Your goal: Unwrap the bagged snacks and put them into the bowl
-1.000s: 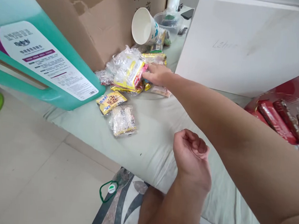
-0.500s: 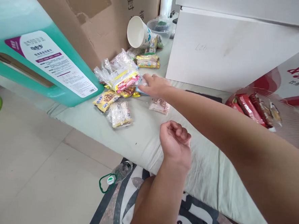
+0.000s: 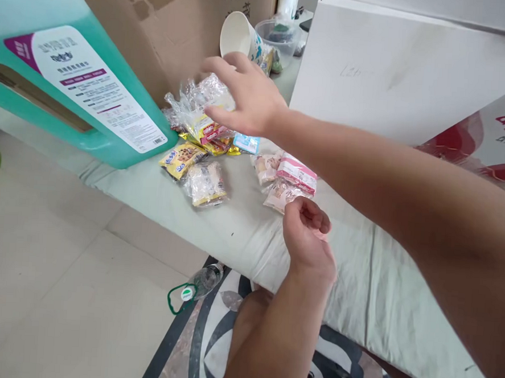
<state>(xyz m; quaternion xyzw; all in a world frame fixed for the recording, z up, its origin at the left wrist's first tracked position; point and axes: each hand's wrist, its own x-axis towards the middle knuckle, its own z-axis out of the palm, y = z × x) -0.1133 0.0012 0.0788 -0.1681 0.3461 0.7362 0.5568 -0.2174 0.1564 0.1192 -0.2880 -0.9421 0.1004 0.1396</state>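
My right hand (image 3: 253, 95), fingers spread and a little blurred, is over a pile of wrapped snacks (image 3: 209, 129) in clear and yellow-red packaging. It holds nothing that I can see. My left hand (image 3: 307, 232) has its fingers loosely curled and looks empty, just in front of a small group of snacks. That group has a pink and white packet (image 3: 297, 173) and clear-wrapped pale snacks (image 3: 281, 195). Between the hands and the pile's near edge lie a yellow cookie packet (image 3: 181, 159), a clear-wrapped biscuit pack (image 3: 206, 183) and a small blue packet (image 3: 247, 143).
A large jug of green liquid (image 3: 125, 98) stands at the left, beside a cardboard box (image 3: 159, 29). Behind the pile are a tipped paper cup (image 3: 240, 37) and a clear plastic tub (image 3: 283, 37). A white box (image 3: 370, 76) fills the right; a plastic bottle (image 3: 206, 280) lies on the floor.
My right hand has lifted from beside the blue packet and moved up and left over the pile. The pink and white packet and another pale snack now show between my hands.
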